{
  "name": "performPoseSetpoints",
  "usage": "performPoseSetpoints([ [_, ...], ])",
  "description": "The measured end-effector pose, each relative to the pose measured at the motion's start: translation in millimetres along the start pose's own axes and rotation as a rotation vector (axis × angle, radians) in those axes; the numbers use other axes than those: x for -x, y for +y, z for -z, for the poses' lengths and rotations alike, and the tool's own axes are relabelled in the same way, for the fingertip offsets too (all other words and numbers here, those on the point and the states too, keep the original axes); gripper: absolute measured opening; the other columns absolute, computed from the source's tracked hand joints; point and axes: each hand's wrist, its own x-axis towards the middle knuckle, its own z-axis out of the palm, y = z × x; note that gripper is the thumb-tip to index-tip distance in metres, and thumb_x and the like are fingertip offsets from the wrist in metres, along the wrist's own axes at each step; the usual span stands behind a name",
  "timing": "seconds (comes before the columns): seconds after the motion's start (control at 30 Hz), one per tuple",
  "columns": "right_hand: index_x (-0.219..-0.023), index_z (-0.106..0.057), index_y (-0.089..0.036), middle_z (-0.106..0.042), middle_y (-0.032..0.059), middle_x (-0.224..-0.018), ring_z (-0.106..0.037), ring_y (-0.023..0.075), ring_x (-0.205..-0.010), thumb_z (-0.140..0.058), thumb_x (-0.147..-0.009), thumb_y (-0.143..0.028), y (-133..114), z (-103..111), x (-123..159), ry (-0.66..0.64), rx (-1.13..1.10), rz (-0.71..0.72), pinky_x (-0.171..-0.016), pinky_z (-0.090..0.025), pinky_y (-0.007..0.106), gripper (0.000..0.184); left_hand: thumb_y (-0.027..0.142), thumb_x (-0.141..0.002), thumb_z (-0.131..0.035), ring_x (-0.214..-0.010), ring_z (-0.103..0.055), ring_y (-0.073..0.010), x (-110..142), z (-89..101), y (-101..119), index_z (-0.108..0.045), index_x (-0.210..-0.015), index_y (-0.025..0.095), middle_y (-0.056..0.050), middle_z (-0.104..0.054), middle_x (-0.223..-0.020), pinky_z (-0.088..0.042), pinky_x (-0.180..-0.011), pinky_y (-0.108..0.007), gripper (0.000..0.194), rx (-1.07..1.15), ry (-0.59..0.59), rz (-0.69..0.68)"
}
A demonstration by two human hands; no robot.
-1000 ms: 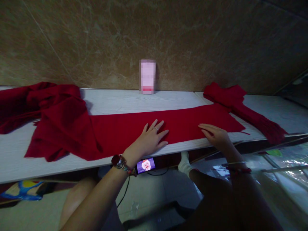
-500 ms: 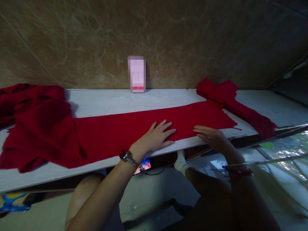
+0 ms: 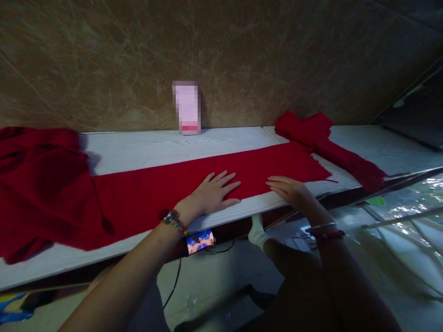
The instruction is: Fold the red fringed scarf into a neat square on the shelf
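Note:
A long red scarf [image 3: 166,184] lies spread flat along a white wooden tabletop [image 3: 155,147]. Its left part is bunched into a heap [image 3: 38,184]. My left hand [image 3: 211,193] lies flat on the scarf near the front edge, fingers spread, open. My right hand [image 3: 290,190] rests palm down at the scarf's front edge further right, fingers stretched out toward the left. Past the scarf's right end lies a second red scarf [image 3: 325,140], folded, its fringe [image 3: 372,177] reaching the table's edge.
A small pink box [image 3: 187,108] stands against the brown marble wall at the back of the table. Under the table a phone [image 3: 200,242] with a lit screen and a cable shows, beside my knees and a white sock [image 3: 256,233].
Both hands have slid a little to the left along the scarf. The camera has turned right, so the bunched heap now sits further left in view.

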Motion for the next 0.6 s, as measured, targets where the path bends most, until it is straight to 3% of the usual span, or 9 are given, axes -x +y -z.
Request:
performPoseSetpoints([
  [0.17,-0.103,-0.07,-0.021,-0.071,0.007,-0.106,-0.065,0.0209,-0.102,-0.044,-0.089,-0.026,1,2,-15,0.163,0.005,-0.013,-0.093,-0.051,0.04,0.03,0.054,-0.093,-0.03,-0.142,-0.012,-0.0231,0,9.6,-18,-0.029,-0.143,0.025,-0.005,-0.019,-0.154,-0.011,-0.113,-0.047,0.058,0.043,-0.01,-0.041],
  [0.23,-0.111,-0.067,-0.022,-0.068,0.0083,-0.113,-0.059,0.0249,-0.111,-0.043,-0.09,-0.029,4,7,-20,0.285,0.079,-0.142,-0.099,-0.043,0.05,0.032,0.051,-0.095,-0.027,-0.141,-0.013,-0.0204,1,15.6,-23,-0.026,-0.144,0.027,-0.003,-0.019,-0.154,-0.013,-0.114,-0.044,0.055,0.094,0.019,-0.05],
  [0.3,-0.122,-0.059,-0.021,-0.06,0.0119,-0.127,-0.049,0.0325,-0.122,-0.041,-0.09,-0.034,8,11,-24,0.332,0.188,-0.371,-0.1,-0.034,0.063,0.039,0.05,-0.095,-0.025,-0.141,-0.013,-0.0221,2,18.9,-27,-0.024,-0.145,0.028,-0.002,-0.018,-0.155,-0.015,-0.113,-0.047,0.054,0.1,0.102,0.022],
  [0.37,-0.131,-0.051,-0.02,-0.05,0.0155,-0.136,-0.04,0.04,-0.127,-0.041,-0.089,-0.039,15,10,-26,0.214,0.27,-0.608,-0.094,-0.03,0.072,0.047,0.053,-0.094,-0.024,-0.141,-0.012,-0.0291,2,18.1,-34,-0.024,-0.145,0.028,-0.004,-0.016,-0.155,-0.015,-0.11,-0.056,0.057,0.06,0.153,0.175],
  [0.43,-0.135,-0.046,-0.02,-0.045,0.0167,-0.141,-0.037,0.0429,-0.128,-0.04,-0.089,-0.042,21,6,-28,0.034,0.309,-0.73,-0.091,-0.03,0.075,0.051,0.057,-0.092,-0.025,-0.14,-0.011,-0.0352,3,14.4,-42,-0.025,-0.145,0.027,-0.006,-0.017,-0.155,-0.015,-0.107,-0.063,0.061,0.014,0.123,0.286],
  [0.5,-0.136,-0.045,-0.021,-0.043,0.0155,-0.143,-0.037,0.0422,-0.129,-0.037,-0.09,-0.043,27,1,-31,-0.073,0.323,-0.74,-0.093,-0.029,0.074,0.051,0.059,-0.091,-0.025,-0.14,-0.011,-0.0364,5,11.1,-52,-0.025,-0.145,0.028,-0.006,-0.018,-0.154,-0.014,-0.106,-0.065,0.062,-0.017,0.072,0.295],
  [0.6,-0.136,-0.044,-0.022,-0.042,0.0141,-0.144,-0.037,0.0417,-0.129,-0.034,-0.091,-0.043,32,-4,-38,-0.085,0.327,-0.705,-0.094,-0.028,0.073,0.051,0.057,-0.092,-0.024,-0.14,-0.012,-0.0326,12,10.8,-71,-0.027,-0.144,0.03,-0.003,-0.02,-0.154,-0.012,-0.108,-0.062,0.059,-0.041,0.043,0.243],
])
